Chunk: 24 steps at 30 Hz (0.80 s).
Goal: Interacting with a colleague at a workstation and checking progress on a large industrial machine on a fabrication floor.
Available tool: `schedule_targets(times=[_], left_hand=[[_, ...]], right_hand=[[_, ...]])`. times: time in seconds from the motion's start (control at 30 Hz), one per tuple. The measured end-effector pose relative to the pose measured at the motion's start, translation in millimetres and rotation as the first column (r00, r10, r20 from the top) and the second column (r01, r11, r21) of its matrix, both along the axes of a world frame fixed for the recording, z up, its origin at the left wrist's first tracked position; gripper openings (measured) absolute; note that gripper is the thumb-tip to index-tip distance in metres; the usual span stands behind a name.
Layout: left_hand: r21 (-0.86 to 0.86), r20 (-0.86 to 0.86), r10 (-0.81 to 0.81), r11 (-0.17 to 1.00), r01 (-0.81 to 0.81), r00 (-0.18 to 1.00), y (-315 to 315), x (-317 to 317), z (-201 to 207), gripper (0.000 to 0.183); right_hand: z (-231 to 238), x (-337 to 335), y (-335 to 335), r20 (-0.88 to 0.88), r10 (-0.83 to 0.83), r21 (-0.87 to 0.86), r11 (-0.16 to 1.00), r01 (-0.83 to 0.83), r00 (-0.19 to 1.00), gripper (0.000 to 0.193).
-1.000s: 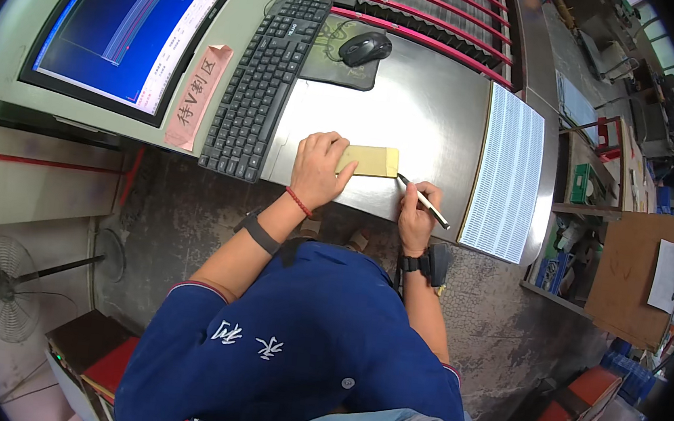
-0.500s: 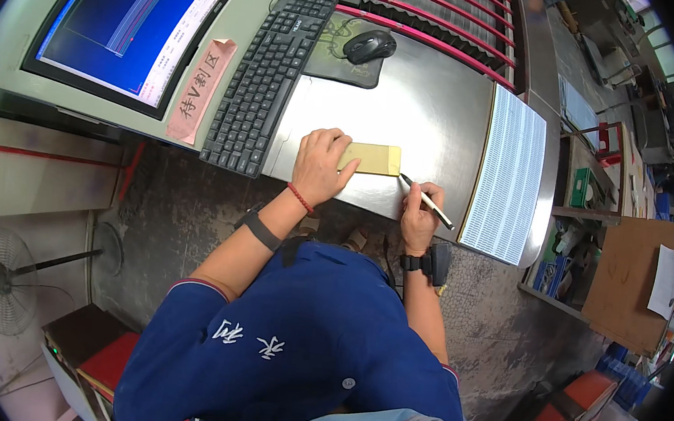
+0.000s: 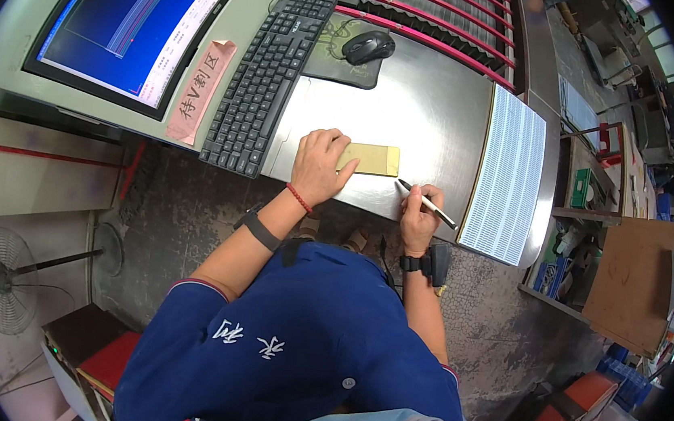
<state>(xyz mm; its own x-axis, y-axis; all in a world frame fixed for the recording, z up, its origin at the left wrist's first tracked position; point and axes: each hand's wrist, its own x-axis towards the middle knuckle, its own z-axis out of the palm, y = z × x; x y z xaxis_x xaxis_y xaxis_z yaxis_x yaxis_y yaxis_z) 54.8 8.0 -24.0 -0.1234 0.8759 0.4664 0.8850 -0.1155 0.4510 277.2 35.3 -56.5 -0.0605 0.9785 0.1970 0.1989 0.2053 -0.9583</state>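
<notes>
A small yellow note pad [image 3: 376,160] lies on the bare metal tabletop [image 3: 429,98]. My left hand [image 3: 320,164] rests at its left end and holds it, the thumb on its near edge and the other fingers curled at the far side. In my right hand [image 3: 419,218] is a white pen [image 3: 442,215] with black ends, pinched between thumb and fingers. The pen's black tip is just off the pad's near right corner, apart from it. Any marks on the pad are too small to make out.
A black keyboard [image 3: 272,82] and a monitor [image 3: 136,21] stand on the left. Beyond the pad, a black mouse [image 3: 369,47] sits on a dark mouse pad [image 3: 342,71]. Right of my hands lies a large patterned panel [image 3: 509,174]. Red bars [image 3: 427,31] cross the far side.
The pen tip has drawn back slightly from the pad's right end toward me. My left hand and the pad have hardly moved.
</notes>
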Motion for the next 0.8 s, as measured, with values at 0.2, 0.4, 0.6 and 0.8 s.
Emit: schedule_targets(times=[0.2, 0.4, 0.6, 0.8], left_hand=[[-0.006, -0.005, 0.004, 1.000, -0.004, 1.000, -0.1, 0.9, 0.1, 0.035], [0.003, -0.005, 0.010, 1.000, -0.010, 1.000, 1.5, 0.7, -1.0, 0.036], [-0.016, -0.001, -0.048, 0.999, 0.048, 0.999, -0.2, -0.1, 8.7, 0.054], [-0.002, -0.045, -0.159, 0.987, 0.159, 0.986, 5.7, 4.2, 2.6, 0.062]], right_hand=[[2.4, -1.0, 0.9, -0.095, -0.023, 0.011, 1.000, 0.024, 0.995, 0.008], [13.2, -3.2, 9.8, 0.227, -0.082, 0.223, 0.974, 0.030, 0.971, 0.021], [20.2, -11.7, 9.1, 0.293, -0.139, 0.338, 0.940, 0.034, 0.946, 0.040], [0.0, -10.6, 7.1, 0.112, -0.157, 0.264, 0.957, 0.123, 0.981, 0.041]])
